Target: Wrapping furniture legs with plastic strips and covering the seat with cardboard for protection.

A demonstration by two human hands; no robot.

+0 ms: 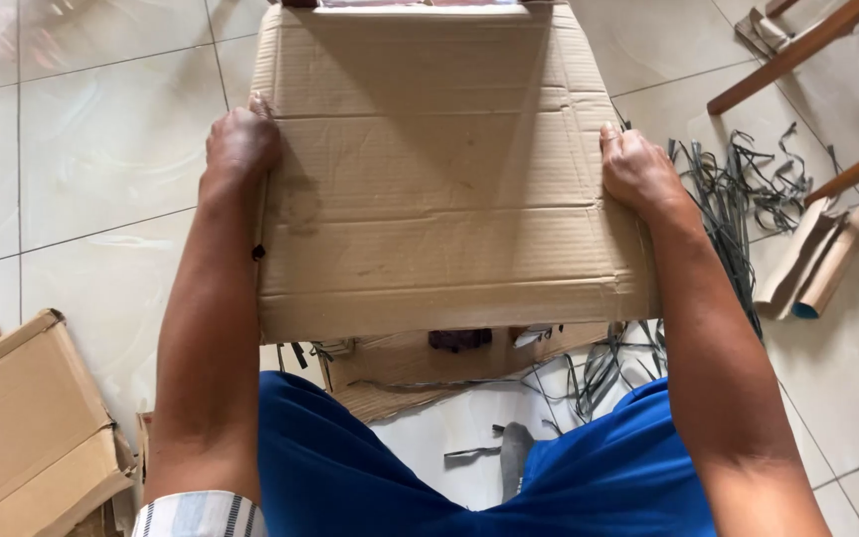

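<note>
Flattened cardboard box [439,179] held above the tiled floor [101,149], long axis running left to right; left hand [241,144] and right hand [638,174] grip opposite side edges, equally near.

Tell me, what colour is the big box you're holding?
Plain brown corrugated cardboard box, with darker smudges near the left hand; the head view shows it.
</note>
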